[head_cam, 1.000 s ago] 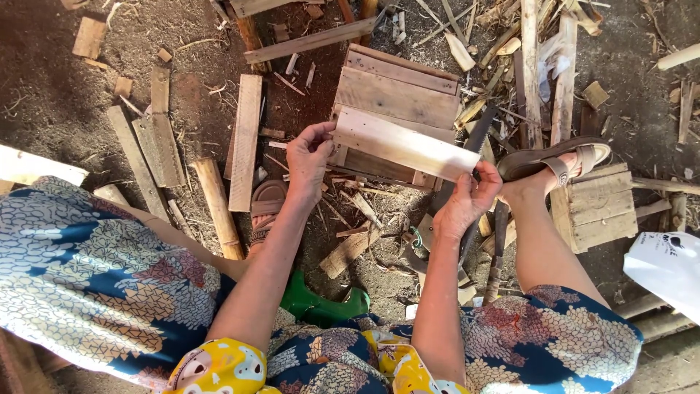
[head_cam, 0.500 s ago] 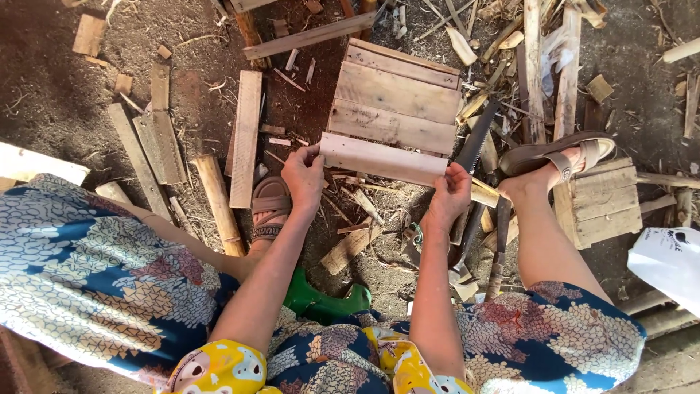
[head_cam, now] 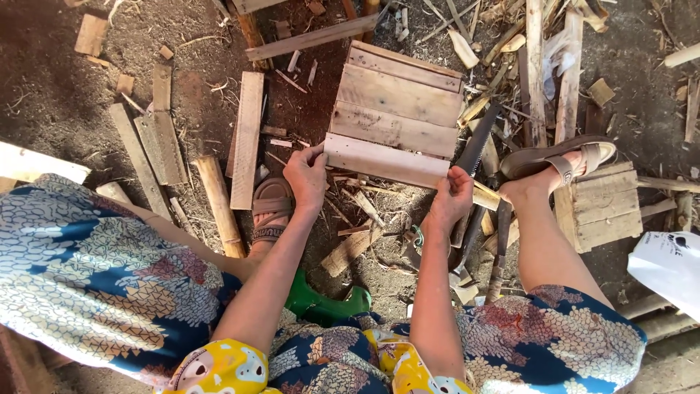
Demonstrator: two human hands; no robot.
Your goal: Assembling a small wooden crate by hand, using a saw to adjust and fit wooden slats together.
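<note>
Seated worker seen from above, left to right: loose offcut boards lie on the dirt, then I see the left hand pinching the near-left end of a pale slat, and the right hand closed on its right end. The slat sits flush against the near edge of a panel of three joined boards, so I judge three rows laid and this fourth placed, with fastening left. A small finished crate sits under the right sandalled foot.

head: only view, worn on the person's head | faces steeply down past the knees to littered ground | close range, arm's reach | arms enter from 6 o'clock | no second view
</note>
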